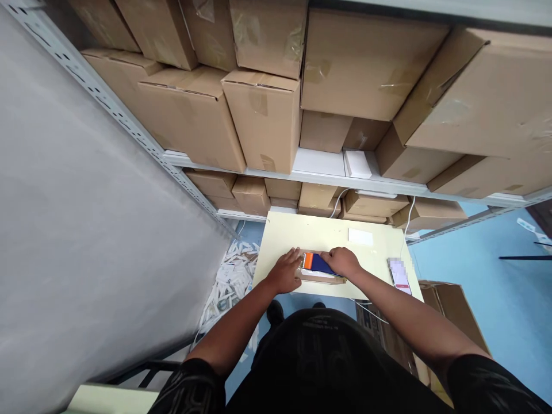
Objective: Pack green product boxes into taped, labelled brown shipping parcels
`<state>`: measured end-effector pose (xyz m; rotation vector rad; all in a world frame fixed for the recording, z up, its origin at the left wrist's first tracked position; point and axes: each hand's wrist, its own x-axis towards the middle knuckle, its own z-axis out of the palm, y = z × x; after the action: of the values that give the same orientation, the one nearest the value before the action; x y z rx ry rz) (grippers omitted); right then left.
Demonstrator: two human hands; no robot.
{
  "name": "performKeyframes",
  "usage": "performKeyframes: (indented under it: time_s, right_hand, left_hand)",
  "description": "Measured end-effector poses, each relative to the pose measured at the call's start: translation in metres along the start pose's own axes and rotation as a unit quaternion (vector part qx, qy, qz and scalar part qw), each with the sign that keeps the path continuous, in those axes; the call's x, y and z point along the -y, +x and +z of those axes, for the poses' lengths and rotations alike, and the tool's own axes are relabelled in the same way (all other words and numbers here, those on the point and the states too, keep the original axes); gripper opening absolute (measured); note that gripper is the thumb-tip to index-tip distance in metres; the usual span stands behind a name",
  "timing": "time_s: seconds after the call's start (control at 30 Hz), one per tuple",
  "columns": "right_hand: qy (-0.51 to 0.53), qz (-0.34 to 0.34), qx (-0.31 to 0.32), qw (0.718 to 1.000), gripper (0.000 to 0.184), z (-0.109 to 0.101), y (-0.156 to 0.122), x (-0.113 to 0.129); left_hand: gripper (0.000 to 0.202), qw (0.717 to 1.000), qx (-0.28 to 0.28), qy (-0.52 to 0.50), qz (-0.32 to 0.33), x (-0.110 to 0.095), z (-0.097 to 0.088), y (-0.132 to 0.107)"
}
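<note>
A small blue and orange packet (317,262) lies on a flat brown cardboard piece (323,279) near the front edge of a pale yellow table (319,233). My left hand (287,270) rests at the packet's left end, fingers curled against it and the cardboard. My right hand (342,260) covers the packet's right end, fingers bent down over it. Both hands grip the packet from opposite sides.
A white card (360,236) lies farther back on the table. A phone (399,274) sits at the right edge. Metal shelves (319,172) stacked with cardboard boxes (263,115) rise behind. White packets (230,282) litter the floor at left. An open carton (448,305) stands at right.
</note>
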<state>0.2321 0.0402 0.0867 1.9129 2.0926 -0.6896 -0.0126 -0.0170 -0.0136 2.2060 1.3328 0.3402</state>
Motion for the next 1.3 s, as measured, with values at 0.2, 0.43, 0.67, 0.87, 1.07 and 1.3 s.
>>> performKeyframes:
  time_s: [0.2, 0.43, 0.67, 0.87, 1.07, 1.3]
  right_hand:
    - [-0.011, 0.005, 0.007, 1.000, 0.076, -0.004, -0.001, 0.006]
    - [0.002, 0.004, 0.009, 1.000, 0.076, -0.012, 0.000, -0.014]
    - [0.056, 0.027, -0.019, 0.998, 0.074, -0.022, -0.021, -0.133]
    - [0.065, 0.051, -0.019, 0.996, 0.071, -0.007, -0.035, -0.212]
    - [0.064, 0.065, 0.016, 0.996, 0.069, 0.026, 0.010, -0.190]
    - [0.363, 0.261, 0.118, 0.887, 0.044, 0.069, 0.037, -0.194]
  left_hand:
    - [0.098, 0.992, -0.003, 0.125, -0.024, -0.019, 0.024, 0.008]
    - [0.096, 0.988, -0.007, 0.152, -0.014, -0.013, 0.025, 0.011]
    - [0.098, 0.987, -0.008, 0.160, -0.017, -0.014, 0.022, 0.012]
    - [0.095, 0.983, -0.003, 0.181, -0.014, -0.014, 0.023, 0.014]
    - [0.097, 0.982, -0.010, 0.188, -0.007, -0.012, 0.025, 0.014]
    - [0.101, 0.981, -0.047, 0.189, 0.015, -0.005, 0.033, 0.013]
